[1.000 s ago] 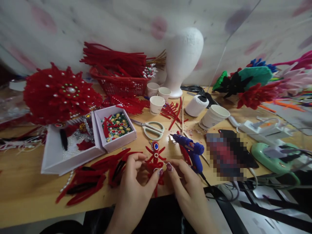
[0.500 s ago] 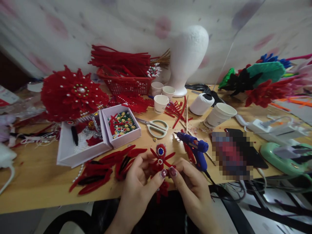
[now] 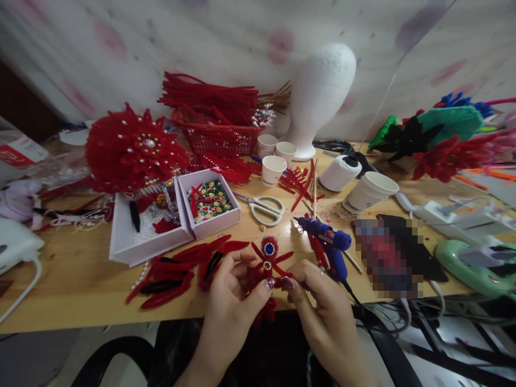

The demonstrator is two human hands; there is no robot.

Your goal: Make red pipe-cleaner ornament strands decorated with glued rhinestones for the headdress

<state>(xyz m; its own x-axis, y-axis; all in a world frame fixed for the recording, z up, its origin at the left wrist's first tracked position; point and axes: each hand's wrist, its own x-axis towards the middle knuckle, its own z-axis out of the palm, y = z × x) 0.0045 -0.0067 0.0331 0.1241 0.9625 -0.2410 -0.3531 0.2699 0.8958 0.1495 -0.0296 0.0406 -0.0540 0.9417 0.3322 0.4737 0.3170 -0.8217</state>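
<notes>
Between my hands, above the table's front edge, is a red fuzzy ornament point(image 3: 269, 257) with a blue gem, a smaller pale-rimmed gem and thin crossed red strips. My left hand point(image 3: 236, 290) pinches it from the left, thumb on its lower middle. From the right, my right hand point(image 3: 318, 295) closes thumb and finger on its lower right side. Both thumbs nearly meet, and they hide part of the ornament. Just right of my hands lies a blue glue gun point(image 3: 328, 236). To the left are red fuzzy pieces with black clips point(image 3: 169, 277).
Behind my hands are scissors point(image 3: 268, 212) and a white box point(image 3: 151, 247) of beads and gems. Farther back stand paper cups point(image 3: 274, 171), a red basket point(image 3: 220, 141), a thread cone point(image 3: 339, 173) and a white foam head point(image 3: 322, 91). Phones point(image 3: 415, 247) and a power strip point(image 3: 439, 215) lie right.
The view has shifted slightly, so the table things appear farther right. Both hands keep their pinch on the ornament; the fingers have moved only a little.
</notes>
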